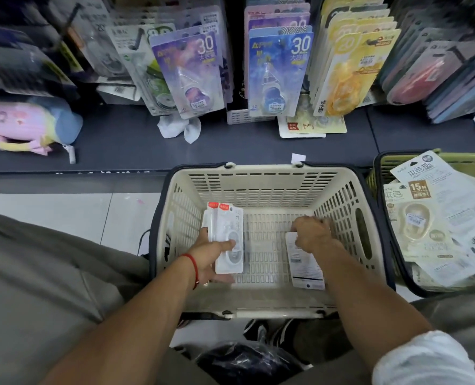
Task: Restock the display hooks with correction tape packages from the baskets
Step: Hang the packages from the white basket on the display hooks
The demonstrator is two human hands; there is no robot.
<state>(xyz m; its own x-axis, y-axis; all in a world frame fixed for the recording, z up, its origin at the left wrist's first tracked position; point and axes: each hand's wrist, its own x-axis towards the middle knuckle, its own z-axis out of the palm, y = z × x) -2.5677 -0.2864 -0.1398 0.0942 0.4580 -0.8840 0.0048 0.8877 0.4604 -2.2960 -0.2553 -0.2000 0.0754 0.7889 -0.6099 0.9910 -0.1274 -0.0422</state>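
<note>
Head view: at centre frame the left hand (212,258) grasps a small stack of white correction tape packages (227,237) with red top tabs, held over the cream basket (261,182), while the right hand (312,236) has its fingers curled down onto another white package (304,266) lying on the basket floor. At right, a green basket (382,165) holds beige 15M packages (422,218). Along the top of the frame, purple, blue and yellow packages (194,73) hang crowded above the dark shelf (119,145), with a pink plush case (22,123) at left.
</note>
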